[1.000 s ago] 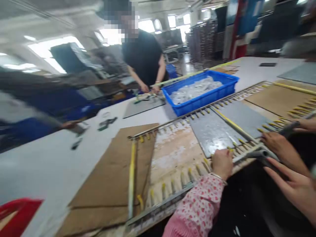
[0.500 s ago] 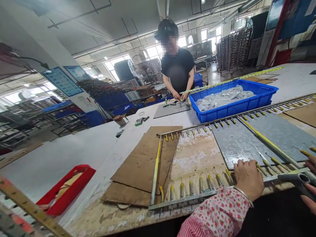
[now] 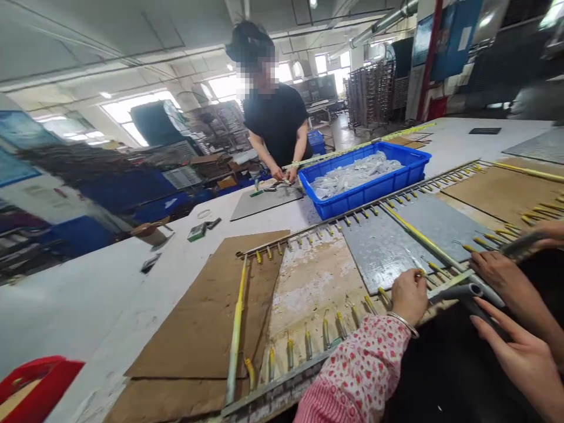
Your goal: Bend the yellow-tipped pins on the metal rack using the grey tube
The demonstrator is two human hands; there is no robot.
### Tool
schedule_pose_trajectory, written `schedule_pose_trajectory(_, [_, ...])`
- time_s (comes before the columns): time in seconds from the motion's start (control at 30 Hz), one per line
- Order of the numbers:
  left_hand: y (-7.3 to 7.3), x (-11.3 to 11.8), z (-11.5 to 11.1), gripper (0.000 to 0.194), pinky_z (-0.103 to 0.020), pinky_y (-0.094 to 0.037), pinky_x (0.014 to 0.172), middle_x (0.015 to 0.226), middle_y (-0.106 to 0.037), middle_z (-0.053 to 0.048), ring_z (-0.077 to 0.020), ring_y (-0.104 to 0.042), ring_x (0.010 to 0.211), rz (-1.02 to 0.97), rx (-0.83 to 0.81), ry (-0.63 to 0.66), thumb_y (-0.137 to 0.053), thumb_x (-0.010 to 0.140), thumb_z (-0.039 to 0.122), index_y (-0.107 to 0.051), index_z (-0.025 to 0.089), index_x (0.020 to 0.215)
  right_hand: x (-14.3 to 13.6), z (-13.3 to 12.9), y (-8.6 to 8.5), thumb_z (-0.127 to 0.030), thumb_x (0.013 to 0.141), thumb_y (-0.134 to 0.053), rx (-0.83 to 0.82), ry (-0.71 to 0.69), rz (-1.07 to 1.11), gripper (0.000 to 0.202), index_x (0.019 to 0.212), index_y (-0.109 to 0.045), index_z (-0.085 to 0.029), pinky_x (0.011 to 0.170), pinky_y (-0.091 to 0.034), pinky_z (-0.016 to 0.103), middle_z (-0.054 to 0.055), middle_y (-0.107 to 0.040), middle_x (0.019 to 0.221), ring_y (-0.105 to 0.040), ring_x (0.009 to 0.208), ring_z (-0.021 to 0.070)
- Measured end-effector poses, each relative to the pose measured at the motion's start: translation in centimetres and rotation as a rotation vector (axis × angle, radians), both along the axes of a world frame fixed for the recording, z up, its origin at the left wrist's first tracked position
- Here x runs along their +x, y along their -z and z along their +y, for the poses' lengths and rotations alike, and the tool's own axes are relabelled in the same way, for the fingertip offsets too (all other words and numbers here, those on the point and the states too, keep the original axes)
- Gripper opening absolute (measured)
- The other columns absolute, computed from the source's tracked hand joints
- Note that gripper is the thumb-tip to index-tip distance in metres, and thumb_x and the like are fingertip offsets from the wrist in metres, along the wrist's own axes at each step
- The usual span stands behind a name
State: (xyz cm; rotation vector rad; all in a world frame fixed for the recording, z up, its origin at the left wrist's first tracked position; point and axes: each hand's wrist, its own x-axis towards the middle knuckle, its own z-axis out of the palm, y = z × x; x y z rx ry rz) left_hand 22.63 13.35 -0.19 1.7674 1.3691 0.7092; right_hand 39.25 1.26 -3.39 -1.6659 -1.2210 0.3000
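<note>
My left hand [image 3: 409,296], in a pink strawberry-print sleeve with a silver bangle, is at the near bar of a metal rack [image 3: 282,376]. Its fingers are closed on a small metal hook [image 3: 425,276] with a yellow end. My right hand [image 3: 515,352] holds a dark grey tube [image 3: 487,314] between thumb and fingers, and the tube's open end faces up. Several similar yellow-and-silver hooks [image 3: 326,335] line the rack's bars. A neighbour's hand [image 3: 497,273] rests on the rack to the right, with another hand [image 3: 549,232] beyond it.
A blue crate [image 3: 365,194] of clear plastic-wrapped pieces stands behind the rack. Brown cardboard [image 3: 198,323] and a grey board [image 3: 414,229] lie under the rack. Across the table a co-worker [image 3: 277,117] handles small parts. A red tray [image 3: 44,382] is at lower left.
My view has swung right, so the table contents sit further left. More of my right hand and the neighbour's hands shows. My left hand's fingers have drawn together at the hook.
</note>
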Motion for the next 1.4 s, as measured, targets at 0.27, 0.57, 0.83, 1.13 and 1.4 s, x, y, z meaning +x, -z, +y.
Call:
schedule_pose_trajectory(0.27, [1.0,-0.3,1.3,0.021,-0.028,-0.049,0.083,0.095,-0.073,-0.003,-0.0161,-0.066,0.088,-0.178,0.074,0.089,-0.051,0.094,0.024,-0.070,0.019,0.103,-1.5,1.7,-2.8,-0.036,0.085,-0.066,0.106,0.004,0.085,0.037,0.118,-0.071,-0.019,0.058,-0.061,0.029,0.007,-0.075,0.105,-0.071,0.069,0.0200])
schedule_pose_trajectory(0.57, [0.4,-0.3,0.6,0.019,-0.031,-0.045,0.086,0.095,-0.068,-0.006,-0.0210,-0.061,0.094,0.154,0.346,0.233,-0.052,0.094,0.024,-0.069,0.018,0.099,-1.2,1.9,-5.8,-0.028,0.089,-0.064,0.164,-0.014,0.000,0.034,0.122,-0.068,-0.023,0.093,-0.058,0.042,0.006,-0.070,0.119,-0.068,0.106,0.0263])
schedule_pose_trajectory(0.83, [0.2,0.0,0.6,0.022,-0.031,-0.043,0.084,0.096,-0.068,-0.007,-0.0212,-0.061,0.093,0.218,0.312,0.197,-0.048,0.096,0.025,-0.069,0.018,0.099,-1.2,1.9,-5.0,-0.029,0.095,-0.056,0.081,-0.143,-0.351,0.036,0.130,-0.063,-0.026,0.087,-0.059,0.035,0.006,-0.074,0.107,-0.072,0.092,0.0227])
schedule_pose_trajectory(1.13, [0.3,0.1,0.4,0.019,-0.030,-0.043,0.085,0.096,-0.069,-0.006,-0.0202,-0.061,0.094,0.178,0.280,0.174,-0.051,0.095,0.023,-0.070,0.018,0.098,-0.9,2.1,-7.1,-0.028,0.095,-0.055,0.210,-0.131,-0.370,0.036,0.130,-0.063,-0.025,0.090,-0.058,0.037,0.006,-0.072,0.115,-0.070,0.101,0.0245])
schedule_pose_trajectory(1.4, [0.1,0.3,-0.4,0.020,-0.033,-0.045,0.088,0.098,-0.070,-0.007,-0.0217,-0.060,0.098,0.177,0.224,0.136,-0.052,0.094,0.023,-0.071,0.019,0.098,0.0,2.2,-7.9,-0.034,0.092,-0.059,0.180,-0.206,-0.339,0.038,0.130,-0.064,-0.028,0.107,-0.047,0.045,0.005,-0.062,0.132,-0.059,0.122,0.0290])
